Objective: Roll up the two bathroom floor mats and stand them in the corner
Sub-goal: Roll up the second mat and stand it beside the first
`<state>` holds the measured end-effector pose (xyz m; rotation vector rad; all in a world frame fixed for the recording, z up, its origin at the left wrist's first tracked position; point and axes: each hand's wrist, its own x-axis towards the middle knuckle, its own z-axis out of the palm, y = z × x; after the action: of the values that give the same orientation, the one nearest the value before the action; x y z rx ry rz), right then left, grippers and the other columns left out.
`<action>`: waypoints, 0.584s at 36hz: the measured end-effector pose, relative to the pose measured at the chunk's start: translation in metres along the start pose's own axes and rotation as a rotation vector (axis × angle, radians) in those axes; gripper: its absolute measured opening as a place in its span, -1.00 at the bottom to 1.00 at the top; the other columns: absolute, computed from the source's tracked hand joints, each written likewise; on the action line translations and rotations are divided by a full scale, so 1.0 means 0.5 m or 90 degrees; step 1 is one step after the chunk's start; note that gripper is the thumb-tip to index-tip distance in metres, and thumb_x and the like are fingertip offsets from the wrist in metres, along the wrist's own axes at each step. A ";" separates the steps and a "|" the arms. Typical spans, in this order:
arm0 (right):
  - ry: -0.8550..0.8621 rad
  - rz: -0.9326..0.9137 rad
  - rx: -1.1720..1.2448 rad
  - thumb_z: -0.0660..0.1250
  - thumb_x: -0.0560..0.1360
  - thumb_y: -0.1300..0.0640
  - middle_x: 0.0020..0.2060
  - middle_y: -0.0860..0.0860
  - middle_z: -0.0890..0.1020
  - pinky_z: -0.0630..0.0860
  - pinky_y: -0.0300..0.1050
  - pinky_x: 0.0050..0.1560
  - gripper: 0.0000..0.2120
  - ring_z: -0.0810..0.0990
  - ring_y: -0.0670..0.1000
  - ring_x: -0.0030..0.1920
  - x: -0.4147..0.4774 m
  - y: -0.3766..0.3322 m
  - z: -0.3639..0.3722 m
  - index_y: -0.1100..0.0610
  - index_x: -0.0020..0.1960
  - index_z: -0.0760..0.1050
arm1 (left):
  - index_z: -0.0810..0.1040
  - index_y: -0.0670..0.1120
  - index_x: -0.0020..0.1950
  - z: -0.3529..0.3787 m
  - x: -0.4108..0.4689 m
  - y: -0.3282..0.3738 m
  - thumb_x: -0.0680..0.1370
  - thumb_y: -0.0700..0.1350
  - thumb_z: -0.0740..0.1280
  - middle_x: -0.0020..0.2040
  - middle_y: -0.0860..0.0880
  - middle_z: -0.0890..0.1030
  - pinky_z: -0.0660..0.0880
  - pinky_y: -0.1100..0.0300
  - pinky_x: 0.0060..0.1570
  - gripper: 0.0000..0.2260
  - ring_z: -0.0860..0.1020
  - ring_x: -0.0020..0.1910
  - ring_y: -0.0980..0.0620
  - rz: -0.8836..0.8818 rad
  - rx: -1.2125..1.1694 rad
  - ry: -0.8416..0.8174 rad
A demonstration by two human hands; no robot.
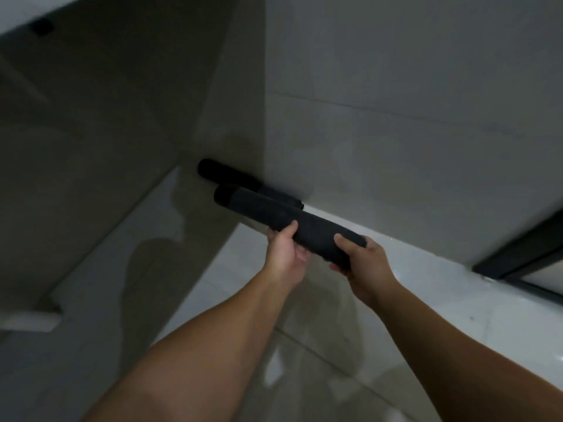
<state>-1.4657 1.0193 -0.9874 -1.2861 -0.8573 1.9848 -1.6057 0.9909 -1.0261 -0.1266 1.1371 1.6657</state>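
- While both bare forearms reach forward from the bottom of the view, the two hands hold one rolled dark floor mat (274,217) between them; this held mat is a tight grey-black cylinder, slanting from upper left to lower right, above the pale floor (304,345)
- Left hand (285,254) grips the roll near its middle; its fingers (288,228) curl up and over the front of the mat, closed on it
- Right hand (362,263) clasps the roll's near end; its fingers (342,242) wrap over the top of the mat, clenched on it
- Second rolled mat (228,176), just as dark, sits behind and just beside the held one, along the foot of the tiled wall (396,132) where two wall faces meet in a corner; whether it touches the held mat cannot be told
- Floor is glossy pale tile with soft reflections; the left side of the scene is dim and blurred
- Dark frame (524,254) crosses the right edge, low against the wall
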 end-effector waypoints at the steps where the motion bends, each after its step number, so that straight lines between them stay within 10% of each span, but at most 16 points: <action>1: 0.000 0.013 -0.003 0.35 0.51 0.21 0.00 0.21 0.62 0.54 -0.14 -0.33 -0.90 0.63 0.22 -0.03 0.009 0.005 0.012 0.17 0.00 0.46 | 0.29 -0.04 0.43 -0.005 0.009 0.011 0.55 -0.19 0.28 0.25 -0.25 0.55 0.60 -0.07 0.01 -0.55 0.57 0.17 -0.22 0.012 0.001 0.000; 12: -0.129 -0.302 -0.745 0.40 0.45 0.00 0.12 -0.05 0.46 0.48 -0.12 0.14 -0.50 0.50 -0.03 0.08 0.118 0.006 0.067 -0.05 0.35 0.37 | 0.33 0.03 0.35 -0.050 0.108 0.082 0.53 -0.30 0.33 0.24 -0.15 0.55 0.60 -0.04 -0.06 -0.54 0.57 0.17 -0.19 0.115 0.062 0.067; 16: -0.279 -0.385 -0.820 0.38 0.47 0.13 0.24 0.08 0.44 0.44 -0.09 0.19 -0.53 0.51 0.11 0.15 0.187 0.011 0.069 0.05 0.36 0.42 | 0.28 0.02 0.43 -0.061 0.151 0.086 0.50 -0.30 0.37 0.26 -0.17 0.55 0.60 -0.02 0.00 -0.44 0.61 0.10 -0.13 0.134 0.021 0.126; 21: -0.300 -0.429 -0.782 0.32 0.49 0.23 0.23 0.11 0.42 0.36 -0.24 0.10 -0.64 0.53 0.11 0.11 0.282 0.053 0.112 0.12 0.28 0.48 | 0.49 -0.24 0.19 -0.072 0.183 0.090 0.53 -0.31 0.33 0.20 -0.26 0.58 0.56 0.06 0.08 -0.76 0.61 -0.02 -0.08 0.134 0.031 0.200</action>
<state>-1.5692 1.1027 -1.0656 -0.7938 -2.5637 1.1219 -1.6963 1.0293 -1.0714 -0.2517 1.4663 1.8460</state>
